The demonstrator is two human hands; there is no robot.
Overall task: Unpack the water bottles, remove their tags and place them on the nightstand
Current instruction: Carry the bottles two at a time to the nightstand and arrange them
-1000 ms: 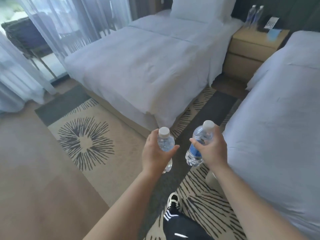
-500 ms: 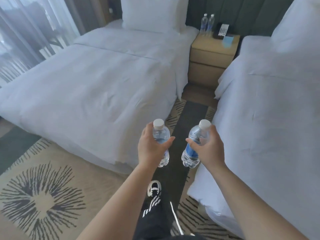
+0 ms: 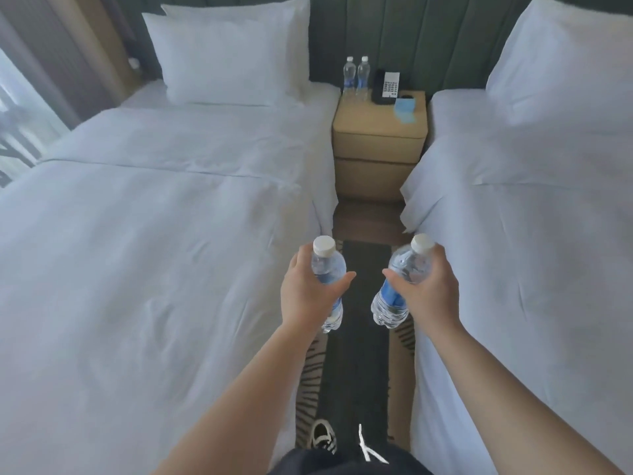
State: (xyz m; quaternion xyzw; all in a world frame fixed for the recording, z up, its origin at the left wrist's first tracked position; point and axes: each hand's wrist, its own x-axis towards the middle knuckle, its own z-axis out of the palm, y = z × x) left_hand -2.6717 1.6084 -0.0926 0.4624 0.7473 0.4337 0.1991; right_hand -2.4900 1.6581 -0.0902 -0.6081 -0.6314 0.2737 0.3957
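Note:
My left hand (image 3: 306, 296) grips a clear water bottle (image 3: 327, 265) with a white cap, held upright. My right hand (image 3: 428, 293) grips a second water bottle (image 3: 399, 286) with a blue label, tilted with its cap to the right. Both are held out in the aisle between two beds. Straight ahead at the end of the aisle stands the tan nightstand (image 3: 376, 132). Two more water bottles (image 3: 356, 75) stand upright at its back left corner.
A black and white phone (image 3: 387, 87) and a blue item (image 3: 406, 111) lie on the nightstand's back right. White beds (image 3: 154, 217) (image 3: 534, 217) flank the narrow aisle with a dark patterned rug (image 3: 359, 371). My shoe (image 3: 322, 438) is at the bottom. Curtains hang far left.
I have walked forward and turned into the aisle between the beds; the nightstand now lies straight ahead and closer. Both hands keep their bottles in the same grip.

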